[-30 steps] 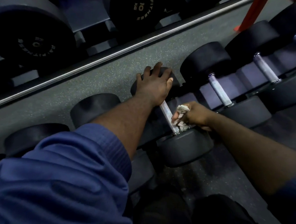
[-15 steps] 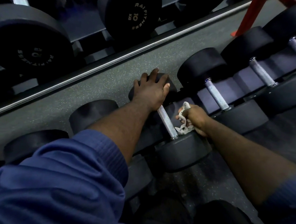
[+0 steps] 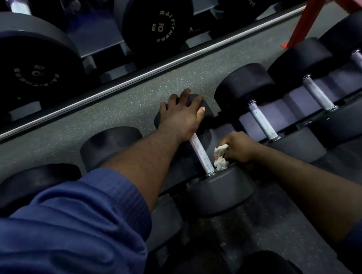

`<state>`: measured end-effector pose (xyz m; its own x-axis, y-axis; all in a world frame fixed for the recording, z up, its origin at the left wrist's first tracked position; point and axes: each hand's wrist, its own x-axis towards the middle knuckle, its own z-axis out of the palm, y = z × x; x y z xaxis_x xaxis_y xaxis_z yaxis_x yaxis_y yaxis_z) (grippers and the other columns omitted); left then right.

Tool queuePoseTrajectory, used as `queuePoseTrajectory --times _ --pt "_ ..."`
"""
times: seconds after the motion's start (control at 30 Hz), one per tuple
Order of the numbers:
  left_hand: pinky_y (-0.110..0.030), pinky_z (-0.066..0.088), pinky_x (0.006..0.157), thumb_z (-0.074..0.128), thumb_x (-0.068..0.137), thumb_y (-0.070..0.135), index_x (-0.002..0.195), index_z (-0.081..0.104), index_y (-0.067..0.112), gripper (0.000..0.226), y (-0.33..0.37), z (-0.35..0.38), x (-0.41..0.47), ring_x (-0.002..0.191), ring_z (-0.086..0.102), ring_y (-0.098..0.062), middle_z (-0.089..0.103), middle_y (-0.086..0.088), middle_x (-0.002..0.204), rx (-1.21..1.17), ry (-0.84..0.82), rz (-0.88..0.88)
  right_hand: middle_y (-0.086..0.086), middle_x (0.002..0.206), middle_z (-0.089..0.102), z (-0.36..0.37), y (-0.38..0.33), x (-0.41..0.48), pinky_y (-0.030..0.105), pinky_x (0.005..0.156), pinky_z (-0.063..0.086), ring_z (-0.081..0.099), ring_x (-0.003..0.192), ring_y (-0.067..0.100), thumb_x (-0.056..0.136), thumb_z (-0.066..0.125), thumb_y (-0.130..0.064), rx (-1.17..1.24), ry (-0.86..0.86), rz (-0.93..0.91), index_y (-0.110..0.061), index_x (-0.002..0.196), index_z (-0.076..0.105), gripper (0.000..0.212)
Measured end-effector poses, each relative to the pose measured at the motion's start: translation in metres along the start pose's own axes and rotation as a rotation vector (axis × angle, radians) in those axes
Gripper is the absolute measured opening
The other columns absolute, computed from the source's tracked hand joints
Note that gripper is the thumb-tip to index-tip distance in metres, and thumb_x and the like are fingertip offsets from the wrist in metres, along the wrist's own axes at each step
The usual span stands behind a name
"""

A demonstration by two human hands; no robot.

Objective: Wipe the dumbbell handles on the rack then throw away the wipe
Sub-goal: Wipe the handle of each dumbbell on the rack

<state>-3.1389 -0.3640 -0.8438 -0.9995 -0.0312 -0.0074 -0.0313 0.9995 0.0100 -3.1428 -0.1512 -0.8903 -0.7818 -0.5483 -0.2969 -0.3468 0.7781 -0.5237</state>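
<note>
A row of black dumbbells lies on a low rack [image 3: 287,120]. The middle dumbbell has a knurled steel handle [image 3: 201,153] and a near head [image 3: 219,192]. My left hand [image 3: 182,115] rests spread on that dumbbell's far head, fingers straight. My right hand [image 3: 237,147] grips a crumpled white wipe [image 3: 220,157], which hangs beside the right of the handle's near end, close to the collar. Whether the wipe touches the steel is unclear. My blue left sleeve [image 3: 64,225] covers the dumbbells at lower left.
To the right lie two more dumbbells with pale handles [image 3: 262,120] [image 3: 318,93]. A mirror with a metal base strip [image 3: 115,90] reflects 10 kg dumbbells [image 3: 159,23]. A red frame post [image 3: 303,21] stands at top right. Speckled grey floor [image 3: 118,111] lies between rack and mirror.
My right hand has drawn the wipe off the handle a little to the right and down toward the near collar. My left hand has stayed on the far head.
</note>
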Motion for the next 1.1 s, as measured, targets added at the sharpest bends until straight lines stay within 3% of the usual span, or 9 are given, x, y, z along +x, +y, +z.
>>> queuePoseTrajectory --times 0.13,0.27,0.37,0.6,0.73,0.83,0.93,1.03,1.1 --pt "-0.065 0.022 0.117 0.019 0.106 0.059 0.156 0.024 0.044 0.052 0.001 0.001 0.000 0.150 0.020 -0.038 0.014 -0.001 0.170 0.002 0.007 0.006 -0.005 0.068 0.068 -0.009 0.004 -0.003 0.031 0.070 0.053 0.064 0.071 0.016 0.080 0.067 -0.012 -0.053 -0.284 0.034 -0.020 0.072 0.072 0.013" --pt "-0.065 0.025 0.115 0.019 0.105 0.059 0.156 0.023 0.043 0.053 0.001 -0.002 0.002 0.147 0.024 -0.039 0.017 -0.002 0.167 0.024 -0.005 0.012 0.008 0.102 0.071 -0.013 0.001 -0.001 0.037 0.079 0.053 0.066 0.092 0.026 0.085 0.070 -0.012 0.046 -0.423 0.066 -0.006 0.111 0.069 0.027" --pt "-0.068 0.018 0.117 0.021 0.104 0.055 0.156 0.025 0.038 0.055 0.004 -0.005 0.004 0.147 0.024 -0.040 0.021 -0.004 0.166 0.032 -0.027 0.014 0.005 0.130 0.061 -0.005 0.002 0.002 0.036 0.100 0.048 0.059 0.115 0.024 0.084 0.080 -0.033 -0.097 -0.312 -0.013 -0.015 0.136 0.050 0.062" --pt "-0.062 0.010 0.125 0.051 0.093 0.032 0.151 0.040 0.012 0.063 0.048 -0.004 0.047 0.153 0.025 -0.030 0.031 -0.011 0.165 0.014 0.068 0.245 -0.001 0.094 0.071 -0.004 0.018 -0.001 0.032 0.082 0.055 0.069 0.090 0.019 0.089 0.070 -0.021 0.073 -0.054 -0.068 -0.022 0.096 0.067 0.008" --pt "-0.050 0.025 0.124 0.058 0.098 0.033 0.155 0.038 0.009 0.065 0.080 -0.012 0.089 0.151 0.030 -0.035 0.025 -0.016 0.168 -0.250 0.146 0.324 0.009 0.100 0.070 -0.033 0.044 -0.007 0.028 0.070 0.061 0.069 0.072 0.007 0.099 0.054 0.001 0.591 0.247 0.046 -0.012 0.103 0.071 0.021" --pt "-0.042 0.023 0.127 0.051 0.105 0.037 0.158 0.037 0.013 0.059 0.096 -0.018 0.123 0.155 0.026 -0.029 0.024 -0.010 0.170 -0.324 0.103 0.368 0.000 0.095 0.076 -0.072 0.076 -0.003 0.028 0.078 0.062 0.070 0.079 0.006 0.088 0.070 -0.009 0.650 0.478 0.152 -0.017 0.094 0.077 0.012" --pt "-0.031 0.027 0.122 0.044 0.109 0.035 0.152 0.046 0.011 0.050 0.111 -0.022 0.153 0.147 0.039 -0.027 0.043 -0.011 0.160 -0.400 0.045 0.431 -0.005 0.069 0.069 -0.104 0.101 0.002 0.004 0.052 0.044 0.056 0.052 -0.011 0.080 0.082 -0.006 0.583 0.714 0.326 -0.023 0.085 0.075 0.019" --pt "-0.025 0.035 0.109 0.045 0.110 0.032 0.137 0.061 0.010 0.038 0.128 -0.026 0.185 0.130 0.054 -0.025 0.060 -0.011 0.141 -0.432 0.000 0.487 0.003 0.073 0.075 -0.114 0.112 0.025 0.006 0.050 0.038 0.060 0.057 -0.002 0.080 0.082 -0.016 0.498 0.867 0.453 -0.022 0.087 0.080 0.009" --pt "-0.034 0.046 0.103 0.044 0.109 0.035 0.129 0.066 0.015 0.036 0.140 -0.021 0.200 0.122 0.060 -0.027 0.064 -0.008 0.133 -0.417 -0.016 0.480 0.012 0.089 0.078 -0.097 0.109 0.046 0.012 0.060 0.038 0.068 0.074 0.016 0.086 0.075 -0.017 0.353 0.743 0.441 -0.017 0.095 0.082 0.012"
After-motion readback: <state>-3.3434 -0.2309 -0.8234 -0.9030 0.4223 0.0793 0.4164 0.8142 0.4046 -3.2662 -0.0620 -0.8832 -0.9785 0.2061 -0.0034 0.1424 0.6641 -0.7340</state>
